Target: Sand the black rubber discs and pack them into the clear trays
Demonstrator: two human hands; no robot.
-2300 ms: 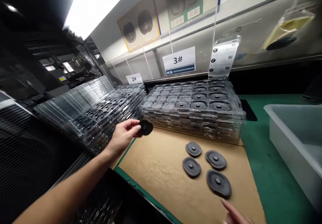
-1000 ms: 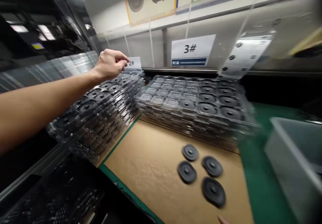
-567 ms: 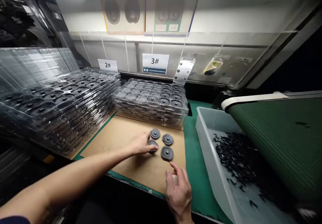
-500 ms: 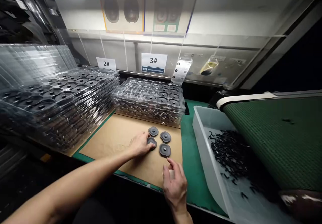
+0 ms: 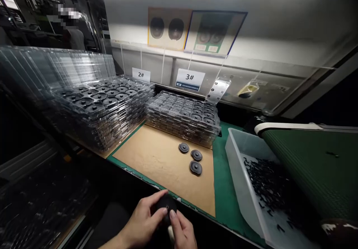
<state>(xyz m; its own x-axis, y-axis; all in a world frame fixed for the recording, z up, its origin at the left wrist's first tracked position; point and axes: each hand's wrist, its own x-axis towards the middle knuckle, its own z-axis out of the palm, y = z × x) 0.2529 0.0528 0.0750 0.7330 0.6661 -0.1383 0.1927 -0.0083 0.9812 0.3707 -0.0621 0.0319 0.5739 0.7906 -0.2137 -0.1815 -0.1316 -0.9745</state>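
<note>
Off the near edge of the green-matted workbench (image 5: 223, 200), the left hand (image 5: 141, 223) pinches a dark grey round rubber disc (image 5: 167, 205) with a small centre hub, and the right hand (image 5: 181, 231) closes fingertips on its lower rim. Held over the gap rather than over the brown cardboard sheet (image 5: 156, 159), the disc could likely slip and drop out of reach. It looks thin, matte and flexible, like the three loose grey discs (image 5: 192, 157) near the sheet's right edge.
</note>
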